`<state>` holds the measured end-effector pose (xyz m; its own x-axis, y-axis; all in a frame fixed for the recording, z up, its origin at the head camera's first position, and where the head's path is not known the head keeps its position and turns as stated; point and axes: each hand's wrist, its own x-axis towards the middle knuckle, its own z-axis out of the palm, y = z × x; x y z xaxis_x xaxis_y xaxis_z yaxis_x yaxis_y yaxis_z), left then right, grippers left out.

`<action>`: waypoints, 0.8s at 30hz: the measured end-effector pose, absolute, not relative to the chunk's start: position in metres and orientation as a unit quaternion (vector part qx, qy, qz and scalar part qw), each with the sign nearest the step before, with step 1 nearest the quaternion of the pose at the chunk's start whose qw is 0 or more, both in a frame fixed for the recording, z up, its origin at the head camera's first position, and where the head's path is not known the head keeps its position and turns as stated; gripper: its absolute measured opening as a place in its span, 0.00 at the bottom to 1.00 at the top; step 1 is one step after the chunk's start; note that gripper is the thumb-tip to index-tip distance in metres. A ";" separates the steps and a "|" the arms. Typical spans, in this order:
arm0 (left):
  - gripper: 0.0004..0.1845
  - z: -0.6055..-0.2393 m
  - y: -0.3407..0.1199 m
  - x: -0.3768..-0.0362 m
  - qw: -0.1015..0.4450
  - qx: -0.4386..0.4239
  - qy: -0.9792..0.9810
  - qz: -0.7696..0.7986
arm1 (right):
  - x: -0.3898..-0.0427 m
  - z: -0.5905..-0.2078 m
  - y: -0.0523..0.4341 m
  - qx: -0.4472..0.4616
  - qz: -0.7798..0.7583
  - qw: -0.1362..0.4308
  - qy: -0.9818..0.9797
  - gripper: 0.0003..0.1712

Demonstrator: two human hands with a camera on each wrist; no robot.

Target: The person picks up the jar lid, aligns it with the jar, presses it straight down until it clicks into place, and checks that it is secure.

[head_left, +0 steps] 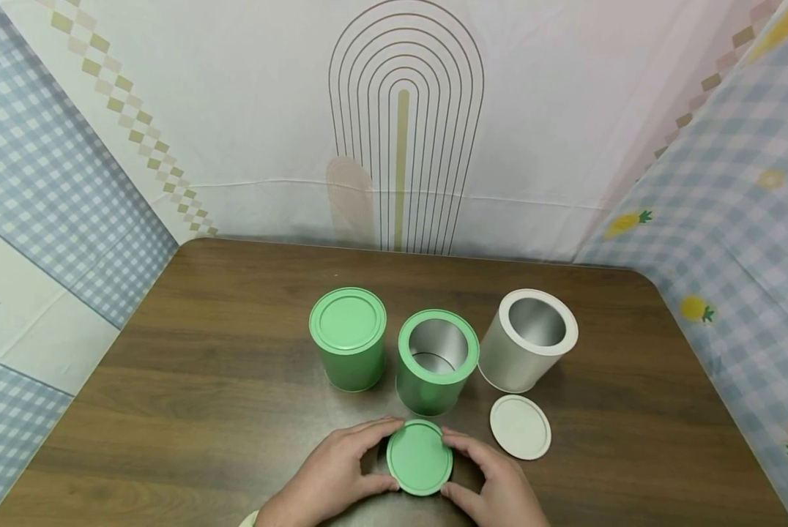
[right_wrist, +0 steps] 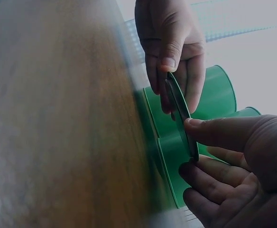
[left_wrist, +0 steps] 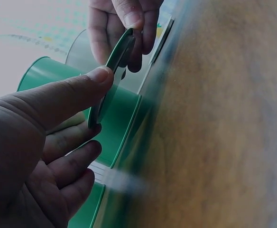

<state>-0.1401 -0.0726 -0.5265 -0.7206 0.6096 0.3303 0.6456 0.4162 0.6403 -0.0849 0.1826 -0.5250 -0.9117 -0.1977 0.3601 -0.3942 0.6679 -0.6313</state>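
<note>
Both hands hold a round green lid [head_left: 419,457] just above the wooden table [head_left: 190,395], near its front edge. My left hand [head_left: 337,468] pinches the lid's left rim between thumb and fingers; my right hand [head_left: 493,476] pinches its right rim. The wrist views show the green lid [left_wrist: 114,71] [right_wrist: 181,111] edge-on, tilted off the table. Right behind it stands an open green tin [head_left: 436,361] with a bare metal inside. A second green tin [head_left: 348,337] with its lid on stands to its left.
An open silver-white tin [head_left: 529,339] stands to the right of the green tins, its white lid [head_left: 520,427] lying flat on the table in front of it. Patterned cloth walls close in the table at the back and both sides.
</note>
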 end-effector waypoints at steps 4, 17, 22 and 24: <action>0.36 -0.526 -0.072 -0.140 0.021 -0.373 -0.840 -0.395 | -0.085 -0.525 0.183 0.164 0.371 0.131 -0.904 0.36; 0.35 -0.525 -0.070 -0.140 0.026 -0.375 -0.838 -0.395 | -0.086 -0.525 0.185 0.171 0.372 0.134 -0.902 0.35; 0.36 -0.524 -0.072 -0.139 0.031 -0.377 -0.838 -0.393 | -0.085 -0.525 0.185 0.170 0.379 0.129 -0.900 0.35; 0.36 -0.524 -0.073 -0.139 0.032 -0.380 -0.837 -0.393 | -0.084 -0.526 0.185 0.173 0.382 0.132 -0.898 0.35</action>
